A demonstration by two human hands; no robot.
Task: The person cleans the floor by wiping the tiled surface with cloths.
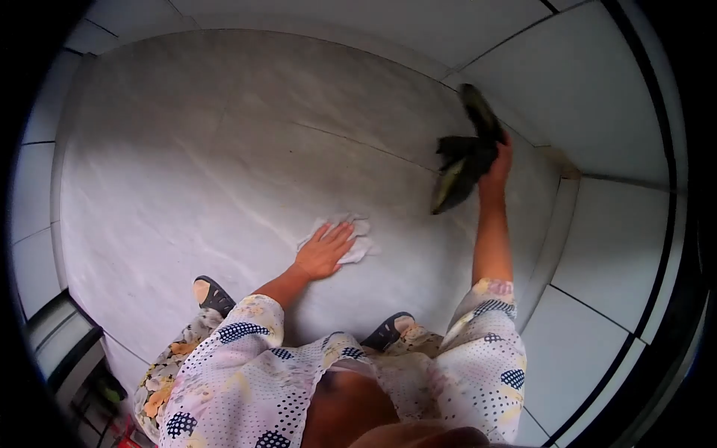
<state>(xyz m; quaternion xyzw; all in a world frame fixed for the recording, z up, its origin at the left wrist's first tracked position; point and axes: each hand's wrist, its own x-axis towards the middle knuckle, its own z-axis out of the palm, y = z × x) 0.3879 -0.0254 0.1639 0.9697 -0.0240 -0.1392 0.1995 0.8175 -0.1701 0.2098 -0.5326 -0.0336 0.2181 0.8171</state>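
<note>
Head view, and from where I stand I see a person low over a pale, veined floor (187,164), working with two bare hands. The left hand (323,254) lies palm down near the middle of the frame, its grip spread, fingers fanned over a crumpled white cloth (364,245) that rests flat on the floor and pokes out around the fingertips. The right hand (497,164) reaches to the upper right of the frame, its grip closed around dark footwear (478,155), apparently a pair, with a yellowish-green tint on parts of it. That bundle is blurred, so I can't make out its details; it sits near the corner where floor meets wall, well apart from the cloth. White wall tiles (597,254) with dark joints run up the right side. Toward the bottom of the frame, a dark sandal (216,296) shows at lower left and another sandal (388,331) at lower centre, both worn on the person's feet. The loose patterned sleeves (478,336) end around the elbows, leaving both forearms bare.
</note>
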